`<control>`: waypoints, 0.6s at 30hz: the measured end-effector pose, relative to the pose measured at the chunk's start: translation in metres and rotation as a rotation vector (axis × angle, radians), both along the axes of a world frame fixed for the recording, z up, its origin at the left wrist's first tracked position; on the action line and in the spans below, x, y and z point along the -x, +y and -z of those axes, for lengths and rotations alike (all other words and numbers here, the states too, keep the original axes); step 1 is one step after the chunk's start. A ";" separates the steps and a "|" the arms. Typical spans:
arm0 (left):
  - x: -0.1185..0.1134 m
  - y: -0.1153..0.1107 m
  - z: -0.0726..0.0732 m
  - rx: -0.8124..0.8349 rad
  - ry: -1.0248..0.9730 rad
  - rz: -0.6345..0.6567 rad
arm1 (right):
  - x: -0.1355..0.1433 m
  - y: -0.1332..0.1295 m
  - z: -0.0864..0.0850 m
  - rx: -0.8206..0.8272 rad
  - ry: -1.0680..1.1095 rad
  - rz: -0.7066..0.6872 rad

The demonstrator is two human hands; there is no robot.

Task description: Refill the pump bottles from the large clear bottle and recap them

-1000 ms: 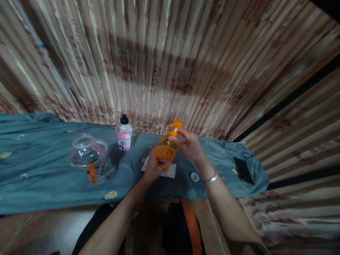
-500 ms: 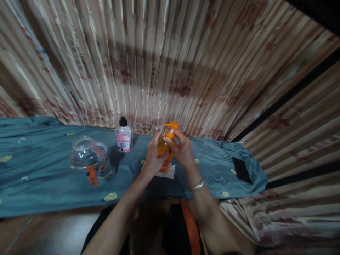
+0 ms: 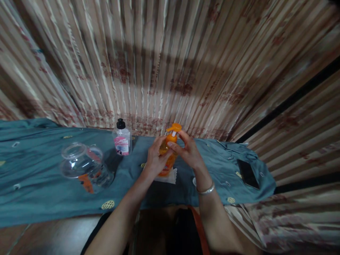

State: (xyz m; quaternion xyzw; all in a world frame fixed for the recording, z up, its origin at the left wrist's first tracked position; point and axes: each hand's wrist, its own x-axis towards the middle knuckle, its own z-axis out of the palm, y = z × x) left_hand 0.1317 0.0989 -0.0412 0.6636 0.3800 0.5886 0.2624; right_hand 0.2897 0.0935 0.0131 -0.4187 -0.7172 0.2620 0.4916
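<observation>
An orange pump bottle (image 3: 167,169) with amber liquid stands upright on a white sheet or packet (image 3: 171,178). My left hand (image 3: 156,154) is wrapped round its body from the left. At the bottle's neck, the thumb and fingers of my right hand (image 3: 190,151) grip the orange collar (image 3: 171,138). Above them, the pump head (image 3: 175,127) sits on a white stem, its spout pointing left and slightly toward me. Part of the bottle's label is covered by my hands.
To the left stand a clear bottle with a black cap and pink label (image 3: 122,144) and a clear plastic jug (image 3: 77,164). A dark phone (image 3: 248,173) lies at the right. Teal cloth (image 3: 37,177) covers the table; a striped curtain (image 3: 148,71) hangs behind.
The pump head has turned, its spout swinging from left toward me. My right hand has shifted round the neck with its fingers a little looser. The whole view has moved slightly.
</observation>
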 end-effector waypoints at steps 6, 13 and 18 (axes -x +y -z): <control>-0.002 -0.007 -0.004 0.024 -0.019 0.003 | -0.006 0.000 -0.005 0.030 0.039 -0.134; 0.000 -0.009 -0.005 0.061 -0.013 0.007 | -0.008 0.000 -0.009 0.049 0.024 -0.160; -0.001 -0.011 -0.006 0.054 -0.024 0.020 | -0.011 -0.003 -0.019 0.019 -0.046 -0.186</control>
